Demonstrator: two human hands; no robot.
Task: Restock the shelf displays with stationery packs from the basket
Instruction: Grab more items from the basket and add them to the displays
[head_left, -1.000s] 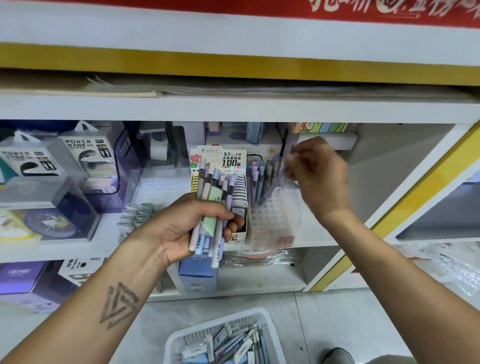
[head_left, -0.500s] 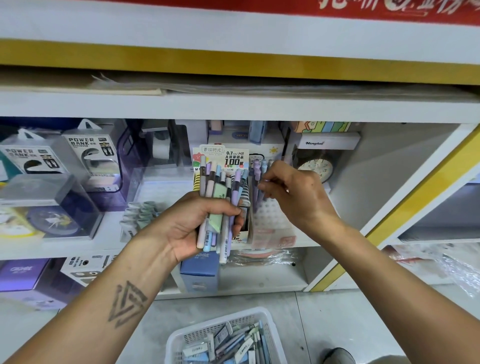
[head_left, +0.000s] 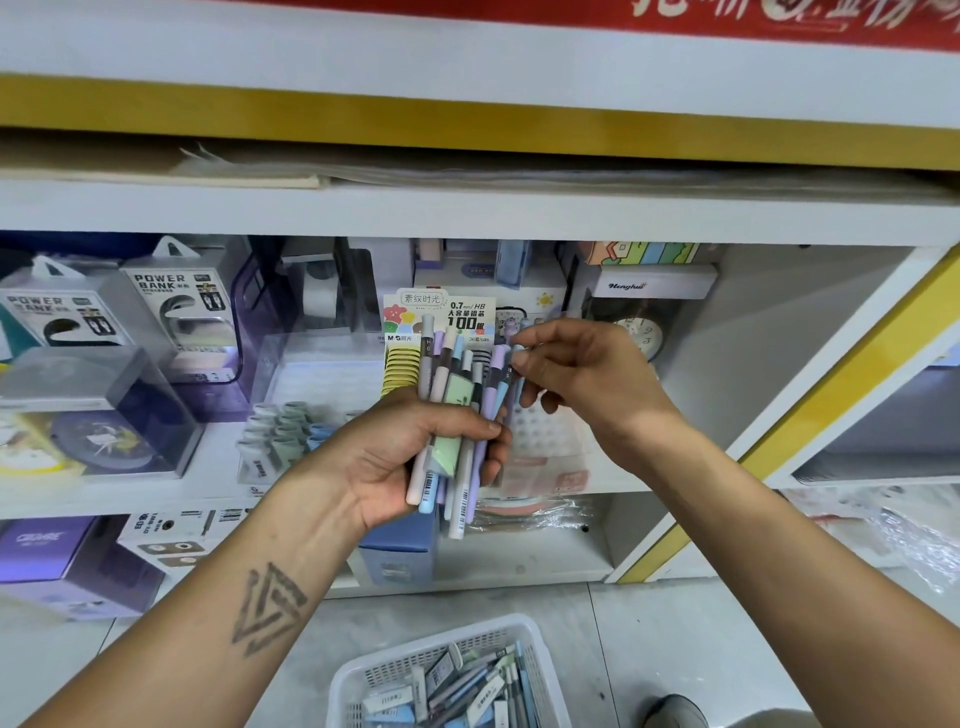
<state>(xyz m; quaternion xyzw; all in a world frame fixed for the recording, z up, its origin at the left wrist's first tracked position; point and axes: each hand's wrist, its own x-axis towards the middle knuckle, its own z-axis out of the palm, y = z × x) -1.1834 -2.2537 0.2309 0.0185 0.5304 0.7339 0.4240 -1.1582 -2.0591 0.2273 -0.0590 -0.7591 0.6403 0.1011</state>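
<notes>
My left hand grips a bundle of pastel pens, upright, in front of the middle shelf. My right hand pinches the top of one light blue pen at the bundle's right side. Behind the bundle stands a pencil-lead display box with a printed header card, and to its right a clear pen holder with a perforated front. On the floor below sits a white basket holding several stationery packs.
Power bank boxes and a clear case fill the shelf's left side. A boxed clock stands at the back right. A blue box and purple boxes sit on the lower shelf. A shoe shows beside the basket.
My right hand came down from the clear pen holder to the bundle in my left hand and now pinches a light blue pen. My left hand has barely moved.
</notes>
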